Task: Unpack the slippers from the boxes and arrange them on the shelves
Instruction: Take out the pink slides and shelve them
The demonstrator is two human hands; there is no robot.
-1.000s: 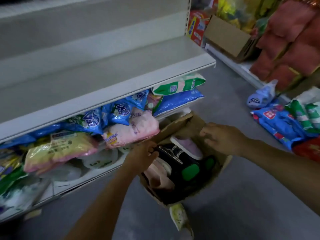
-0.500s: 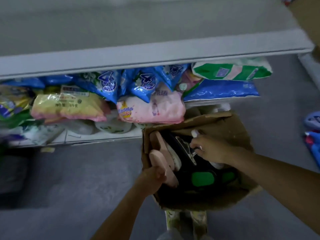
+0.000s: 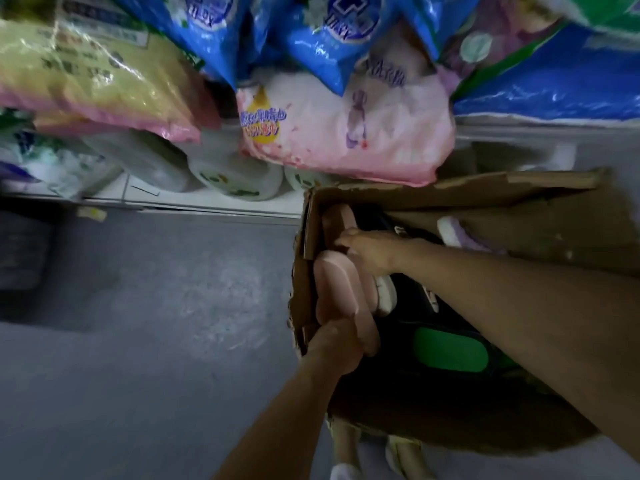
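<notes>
Unpacking has barely begun, by my judgement: no slippers show on the shelf [image 3: 207, 202], which carries bags [image 3: 346, 140]. One box [image 3: 519, 192] stands on the floor against the shelf's edge. Along the box's left wall stand two pink slippers. The left hand [image 3: 334, 344] grips the near one [image 3: 341, 296]. The right hand [image 3: 372, 252] touches the far one [image 3: 336, 220], grip unclear. One lilac slipper [image 3: 453, 233], one green [image 3: 450, 348] and some dark ones remain.

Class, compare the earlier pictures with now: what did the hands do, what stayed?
The right hand left the flap of the box and crossed leftward onto the pink slippers; the left hand took hold of their near end. The box, green slipper and purple slipper stayed.
</notes>
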